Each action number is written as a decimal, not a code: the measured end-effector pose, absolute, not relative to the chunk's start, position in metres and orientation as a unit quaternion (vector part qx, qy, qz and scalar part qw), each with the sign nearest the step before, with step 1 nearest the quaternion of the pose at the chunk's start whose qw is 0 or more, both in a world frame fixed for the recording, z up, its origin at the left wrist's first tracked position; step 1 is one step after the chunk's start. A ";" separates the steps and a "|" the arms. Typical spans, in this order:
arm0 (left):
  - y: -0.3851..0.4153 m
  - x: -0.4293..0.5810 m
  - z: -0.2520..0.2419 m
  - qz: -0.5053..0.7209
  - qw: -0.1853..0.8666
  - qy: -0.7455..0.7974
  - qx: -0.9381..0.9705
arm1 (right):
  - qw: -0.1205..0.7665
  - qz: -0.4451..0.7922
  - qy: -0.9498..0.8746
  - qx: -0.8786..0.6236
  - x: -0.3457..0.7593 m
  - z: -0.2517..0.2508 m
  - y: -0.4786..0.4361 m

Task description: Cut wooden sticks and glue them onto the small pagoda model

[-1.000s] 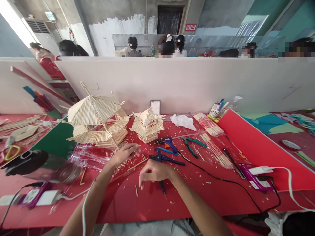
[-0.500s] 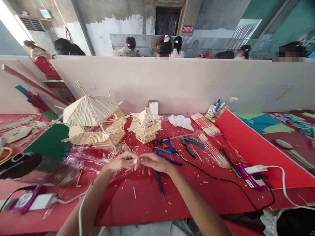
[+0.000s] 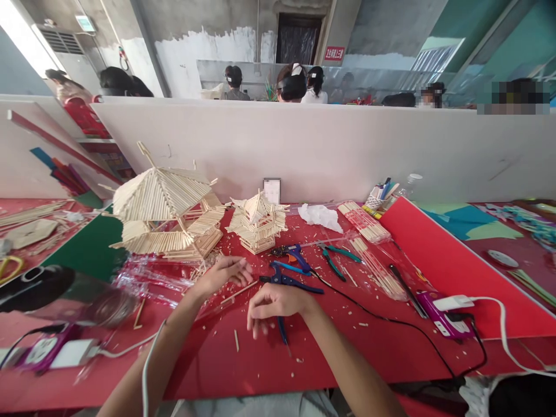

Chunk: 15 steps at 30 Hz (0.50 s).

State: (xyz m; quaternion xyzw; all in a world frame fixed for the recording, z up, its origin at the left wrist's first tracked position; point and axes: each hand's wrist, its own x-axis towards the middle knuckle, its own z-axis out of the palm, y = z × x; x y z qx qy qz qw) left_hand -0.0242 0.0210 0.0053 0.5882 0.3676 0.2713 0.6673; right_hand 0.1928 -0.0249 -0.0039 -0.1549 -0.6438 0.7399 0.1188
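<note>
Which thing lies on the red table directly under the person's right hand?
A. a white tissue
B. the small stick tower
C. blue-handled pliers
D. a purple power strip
C. The right hand hovers over the blue-handled pliers, whose handles stick out on both sides of it; the tissue, the power strip and the tower lie farther away.

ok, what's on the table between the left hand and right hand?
Head view: between the left hand and right hand lies one thin wooden stick, slanted on the red table, amid small wood offcuts. Neither hand visibly touches it.
</note>
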 end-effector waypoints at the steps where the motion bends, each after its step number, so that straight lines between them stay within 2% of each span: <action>1: 0.020 -0.021 0.005 0.308 0.679 0.362 0.559 | 0.097 0.741 -0.639 -0.180 0.190 -0.009 -0.023; 4: 0.011 -0.012 0.003 0.344 0.728 0.313 0.503 | 0.133 0.759 -0.580 -0.264 0.181 -0.027 -0.018; 7: 0.001 -0.012 0.003 0.312 0.772 0.227 0.504 | 0.251 0.766 -0.518 -0.287 0.178 -0.035 -0.013; 9: -0.001 -0.015 0.006 0.242 0.779 0.180 0.549 | 0.341 0.761 -0.481 -0.272 0.179 -0.031 -0.012; 11: 0.000 -0.019 0.011 0.116 0.749 0.173 0.629 | 0.412 0.758 -0.442 -0.245 0.182 -0.023 -0.012; 13: 0.004 -0.023 0.014 0.033 0.715 0.207 0.667 | 0.447 0.761 -0.420 -0.209 0.184 -0.015 -0.014; 15: 0.008 -0.024 0.013 0.017 0.694 0.263 0.670 | 0.453 0.762 -0.427 -0.177 0.186 -0.010 -0.018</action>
